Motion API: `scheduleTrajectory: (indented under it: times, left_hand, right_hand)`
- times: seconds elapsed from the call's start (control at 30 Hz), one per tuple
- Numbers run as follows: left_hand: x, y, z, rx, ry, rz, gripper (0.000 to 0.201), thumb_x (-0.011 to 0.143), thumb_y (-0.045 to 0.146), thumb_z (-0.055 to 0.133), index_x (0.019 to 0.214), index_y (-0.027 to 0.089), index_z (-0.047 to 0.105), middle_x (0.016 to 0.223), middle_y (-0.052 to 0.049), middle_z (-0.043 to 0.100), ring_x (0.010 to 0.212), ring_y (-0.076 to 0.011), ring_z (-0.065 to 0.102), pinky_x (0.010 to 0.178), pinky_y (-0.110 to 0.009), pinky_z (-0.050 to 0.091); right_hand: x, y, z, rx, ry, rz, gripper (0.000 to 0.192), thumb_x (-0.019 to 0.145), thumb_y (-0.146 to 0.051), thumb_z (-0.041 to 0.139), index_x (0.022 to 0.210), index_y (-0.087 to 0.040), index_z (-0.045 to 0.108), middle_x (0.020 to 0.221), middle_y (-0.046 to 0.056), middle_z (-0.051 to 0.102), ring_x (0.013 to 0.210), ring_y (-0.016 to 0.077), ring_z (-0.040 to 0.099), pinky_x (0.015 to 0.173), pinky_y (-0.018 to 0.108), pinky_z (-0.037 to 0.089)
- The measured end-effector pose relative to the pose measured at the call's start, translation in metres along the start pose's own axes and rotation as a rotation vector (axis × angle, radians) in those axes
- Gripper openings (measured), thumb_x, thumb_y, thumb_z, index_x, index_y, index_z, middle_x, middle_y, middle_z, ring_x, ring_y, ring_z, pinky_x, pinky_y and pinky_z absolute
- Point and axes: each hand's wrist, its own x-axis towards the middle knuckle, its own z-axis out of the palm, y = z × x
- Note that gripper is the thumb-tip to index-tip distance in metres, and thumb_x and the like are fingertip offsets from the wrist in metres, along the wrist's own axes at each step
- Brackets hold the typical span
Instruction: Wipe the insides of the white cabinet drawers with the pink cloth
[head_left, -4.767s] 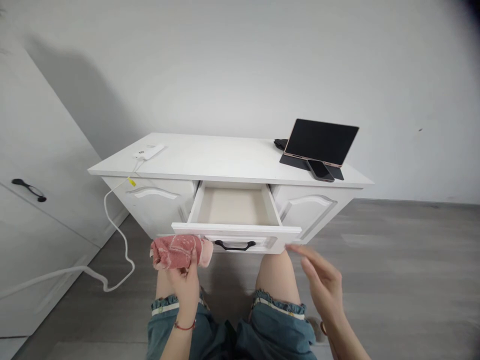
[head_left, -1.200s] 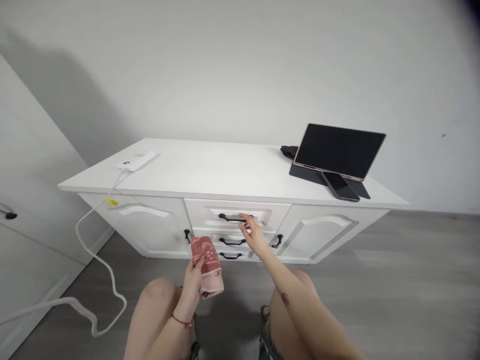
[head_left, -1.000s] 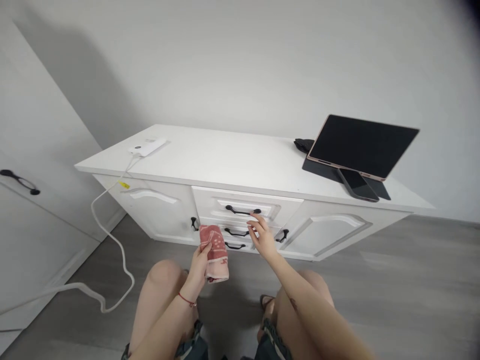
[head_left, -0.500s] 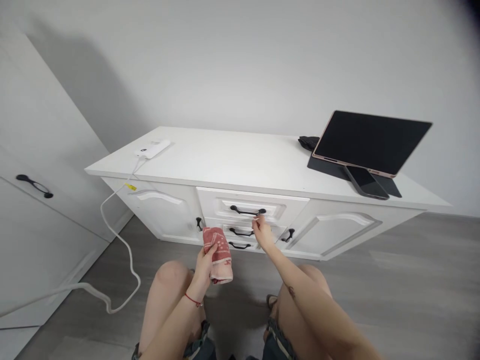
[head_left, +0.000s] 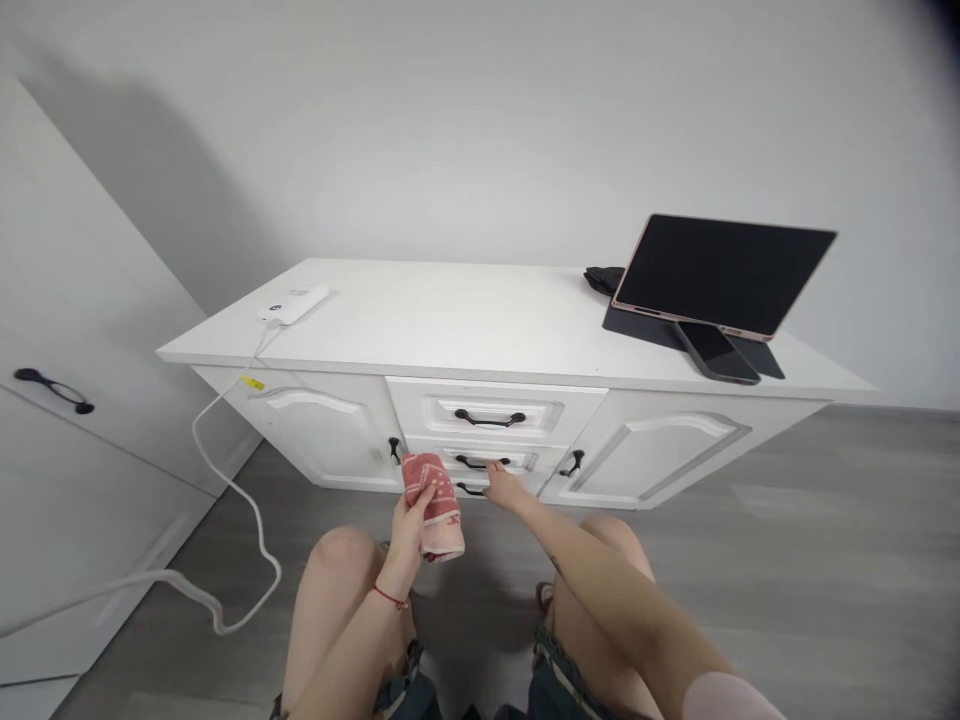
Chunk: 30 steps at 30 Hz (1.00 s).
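Observation:
A folded red and pink towel with white markings is in my left hand, thumb on top and fingers around its edge. My right hand reaches down to the middle drawer, its fingers curled over the right part of the black drawer handle. Above it is the top drawer with its own black handle. A lower handle is partly covered by my right hand. These drawers sit in the centre of a white cabinet, and the towel hangs in front of its left side.
On the cabinet top, a tablet stands at the right with a phone before it and a black cloth-like item behind. A white device trails a white cable down the left. A white wardrobe borders the left.
My right hand has moved down from just below the top drawer's handle onto the middle drawer's handle. My left hand still holds the towel. The view has shifted slightly.

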Motion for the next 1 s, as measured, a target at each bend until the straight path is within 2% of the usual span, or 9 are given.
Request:
scheduleTrajectory:
  times: [0.17,0.3,0.4,0.47,0.73,0.87,0.93,1.0]
  left_hand:
    - [-0.002,0.005,0.001,-0.005,0.017,0.096,0.037,0.060,0.021,0.080,0.094,0.015,0.065,0.084,-0.008,0.073,0.068,-0.0201,0.069,0.063,-0.032,0.057]
    - [-0.006,0.014,0.000,-0.011,0.079,0.242,0.037,0.061,0.022,0.079,0.095,0.016,0.066,0.088,-0.006,0.073,0.071,-0.0175,0.069,0.066,-0.027,0.055]
    - [-0.005,0.019,-0.006,0.000,0.081,0.398,0.039,0.062,0.025,0.079,0.098,0.018,0.066,0.092,-0.005,0.072,0.075,-0.0163,0.069,0.066,-0.024,0.055]
    - [-0.005,0.023,-0.012,-0.014,0.072,0.428,0.039,0.063,0.027,0.078,0.099,0.019,0.065,0.094,-0.004,0.072,0.075,-0.0158,0.068,0.066,-0.023,0.055]
    - [-0.011,0.042,-0.034,-0.227,0.004,0.164,0.018,0.071,0.011,0.069,0.088,0.014,0.067,0.082,-0.005,0.073,0.069,-0.0167,0.069,0.070,-0.027,0.056]
    - [-0.009,0.040,-0.046,-0.213,-0.057,0.086,0.019,0.071,0.011,0.069,0.091,0.013,0.067,0.084,-0.007,0.073,0.072,-0.0174,0.070,0.073,-0.028,0.056]
    - [-0.009,0.039,-0.050,-0.200,-0.074,0.070,0.020,0.072,0.011,0.067,0.092,0.012,0.067,0.086,-0.007,0.073,0.073,-0.0179,0.070,0.072,-0.029,0.056]
    - [-0.010,0.040,-0.050,-0.200,-0.069,0.057,0.017,0.073,0.009,0.065,0.090,0.012,0.067,0.083,-0.007,0.073,0.070,-0.0172,0.070,0.069,-0.027,0.057]
  right_hand:
    - [-0.006,0.000,0.002,-0.121,-0.046,-0.025,0.066,0.074,-0.019,0.064,0.134,-0.013,0.036,0.140,0.020,0.037,0.109,0.0293,0.058,0.086,0.035,0.046]
    - [-0.028,-0.009,0.006,-0.202,-0.044,-0.065,0.058,0.073,-0.019,0.066,0.126,-0.008,0.045,0.130,0.024,0.047,0.103,0.0319,0.061,0.081,0.037,0.049]
    - [-0.048,-0.010,0.010,-0.236,-0.048,-0.123,0.049,0.077,-0.021,0.063,0.122,-0.008,0.049,0.118,0.022,0.057,0.100,0.0316,0.062,0.079,0.038,0.050]
    - [-0.062,-0.009,0.014,-0.245,-0.048,-0.159,0.043,0.080,-0.023,0.060,0.119,-0.008,0.051,0.110,0.020,0.061,0.099,0.0304,0.063,0.079,0.038,0.050]
    - [-0.122,-0.016,0.040,-0.248,-0.053,-0.216,0.032,0.083,-0.023,0.055,0.112,-0.010,0.057,0.103,0.017,0.065,0.093,0.0267,0.064,0.078,0.034,0.050]
    - [-0.148,-0.020,0.052,-0.241,-0.064,-0.224,0.032,0.083,-0.023,0.054,0.113,-0.011,0.058,0.105,0.016,0.064,0.091,0.0252,0.065,0.076,0.031,0.051]
    - [-0.162,-0.024,0.049,-0.249,-0.076,-0.220,0.033,0.082,-0.024,0.055,0.112,-0.010,0.059,0.103,0.018,0.065,0.090,0.0267,0.065,0.075,0.032,0.051]
    - [-0.177,-0.031,0.036,-0.208,-0.093,-0.263,0.033,0.081,-0.026,0.058,0.110,-0.010,0.060,0.102,0.018,0.066,0.090,0.0279,0.065,0.075,0.034,0.051]
